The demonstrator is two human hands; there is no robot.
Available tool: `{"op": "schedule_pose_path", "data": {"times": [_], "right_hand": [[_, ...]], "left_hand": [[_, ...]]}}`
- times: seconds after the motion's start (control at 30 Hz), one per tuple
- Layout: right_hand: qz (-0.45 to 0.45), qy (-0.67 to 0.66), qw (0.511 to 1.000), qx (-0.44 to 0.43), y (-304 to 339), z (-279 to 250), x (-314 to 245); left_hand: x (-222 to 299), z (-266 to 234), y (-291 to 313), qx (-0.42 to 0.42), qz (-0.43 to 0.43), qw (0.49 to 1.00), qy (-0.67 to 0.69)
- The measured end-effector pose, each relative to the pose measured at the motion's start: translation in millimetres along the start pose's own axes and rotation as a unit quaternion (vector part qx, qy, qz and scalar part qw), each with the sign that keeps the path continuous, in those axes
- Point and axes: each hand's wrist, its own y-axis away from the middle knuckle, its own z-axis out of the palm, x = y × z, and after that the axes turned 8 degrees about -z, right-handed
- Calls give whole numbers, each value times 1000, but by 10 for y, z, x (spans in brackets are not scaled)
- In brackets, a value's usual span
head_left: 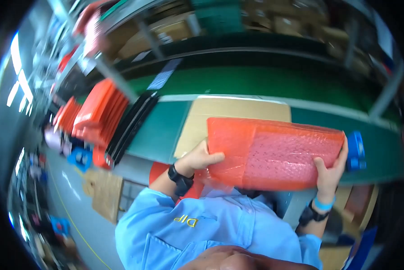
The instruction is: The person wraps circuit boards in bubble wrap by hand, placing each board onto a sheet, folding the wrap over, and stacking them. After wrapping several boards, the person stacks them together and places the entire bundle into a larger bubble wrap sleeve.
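Between my two hands is a red bubble-wrap bag, lifted in front of me over the near edge of the bench. My left hand grips its left end, with the thumb lying on the face turned to me. At the right end my right hand closes on the bag, thumb in front and fingers around the side edge. Whether anything is inside the bag I cannot tell. Behind it, a flat cardboard sheet lies on the green bench top, partly hidden by the bag.
A blue tape dispenser-like object stands on the bench right of my right hand. To the left are stacked red bags beside a black rail. Beyond runs a green conveyor surface, with cardboard boxes behind. A wooden stool stands lower left.
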Motion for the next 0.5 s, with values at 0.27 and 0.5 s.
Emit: {"op": "schedule_pose_path", "data": {"times": [0.27,0.5], "right_hand": [[228,-247,904,-264,-548,1016,81],[366,-145,852,-345,-159,1271,699]], "left_hand": [[99,-365,1301,115,-124,898,406],[115,-1285,2310,439,134,792,402]]}}
